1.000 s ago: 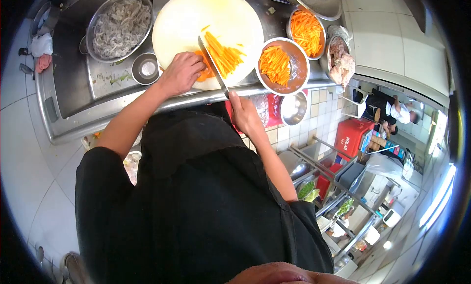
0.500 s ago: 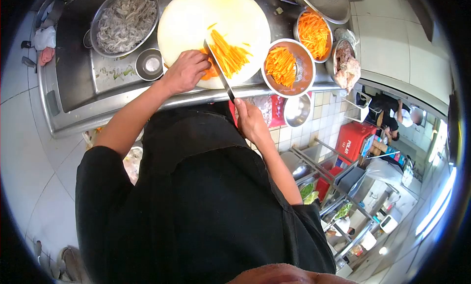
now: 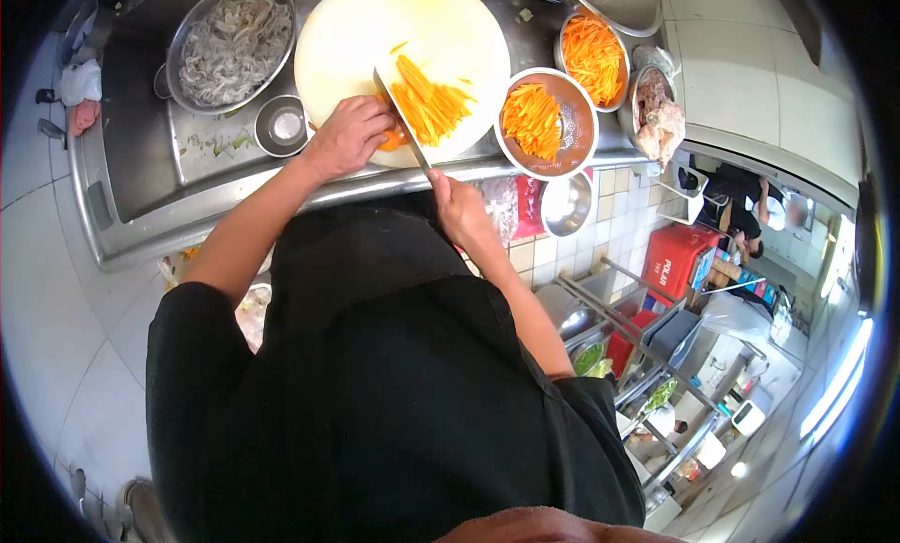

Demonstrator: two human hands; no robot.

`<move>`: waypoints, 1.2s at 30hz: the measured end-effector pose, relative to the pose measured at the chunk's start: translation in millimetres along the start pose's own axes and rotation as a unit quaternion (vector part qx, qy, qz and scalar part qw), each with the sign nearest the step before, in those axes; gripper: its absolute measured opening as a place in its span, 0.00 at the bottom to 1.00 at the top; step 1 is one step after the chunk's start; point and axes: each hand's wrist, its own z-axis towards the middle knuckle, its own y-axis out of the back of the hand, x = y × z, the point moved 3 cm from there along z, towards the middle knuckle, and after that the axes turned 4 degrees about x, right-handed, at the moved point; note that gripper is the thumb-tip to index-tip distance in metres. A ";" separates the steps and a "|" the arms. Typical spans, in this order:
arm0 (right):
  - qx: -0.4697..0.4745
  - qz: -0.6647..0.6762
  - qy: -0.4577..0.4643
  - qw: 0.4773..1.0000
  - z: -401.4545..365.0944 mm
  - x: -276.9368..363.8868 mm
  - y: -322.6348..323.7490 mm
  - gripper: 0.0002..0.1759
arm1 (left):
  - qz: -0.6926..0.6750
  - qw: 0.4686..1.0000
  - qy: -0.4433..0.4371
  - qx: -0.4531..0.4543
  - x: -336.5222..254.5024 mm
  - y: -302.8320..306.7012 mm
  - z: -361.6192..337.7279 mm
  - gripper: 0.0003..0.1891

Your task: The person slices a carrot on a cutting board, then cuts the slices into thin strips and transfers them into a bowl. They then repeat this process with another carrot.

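Note:
A kitchen knife [image 3: 401,119] lies across the near part of the round white cutting board [image 3: 356,27], its handle in the closed grip of my right hand [image 3: 461,210]. My left hand [image 3: 349,138] rests on the board left of the blade, with fingers curled down on an orange carrot piece [image 3: 394,140], mostly hidden beneath them. Right of the blade spreads a pile of cut carrot strips [image 3: 431,102]. More strips fill part of a perforated colander [image 3: 583,135] beside the board, and a second metal bowl [image 3: 624,74] behind it.
Left of the board, a large pan of greyish strips [image 3: 234,51] and a small metal bowl [image 3: 281,126] stand in the sink area [image 3: 141,168]. A bowl of raw meat [image 3: 659,126] is at the counter's right end. Below are a metal rack [image 3: 609,323] and a red cooler [image 3: 677,262].
The knife blade has shifted slightly left, closer to my left fingers, and my right hand has moved left with it. The whole view has shifted a little.

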 end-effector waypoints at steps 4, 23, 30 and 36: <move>0.012 0.019 -0.007 1.000 -16.5 4.0 10.3 0.36 | -0.001 1.000 -0.001 -0.001 2.8 1.1 -0.7 0.13; 0.042 0.059 -0.026 0.997 10.3 -20.0 -9.8 0.40 | 0.016 0.992 0.016 -0.125 1.1 -2.3 -31.8 0.09; 0.042 0.075 -0.033 0.996 8.2 -18.7 -6.9 0.41 | -0.020 0.994 0.043 -0.098 3.2 15.1 -29.7 0.13; 0.033 0.066 -0.027 0.997 10.2 -21.7 -7.4 0.43 | 0.037 0.999 0.006 -0.038 7.5 7.4 -29.3 0.19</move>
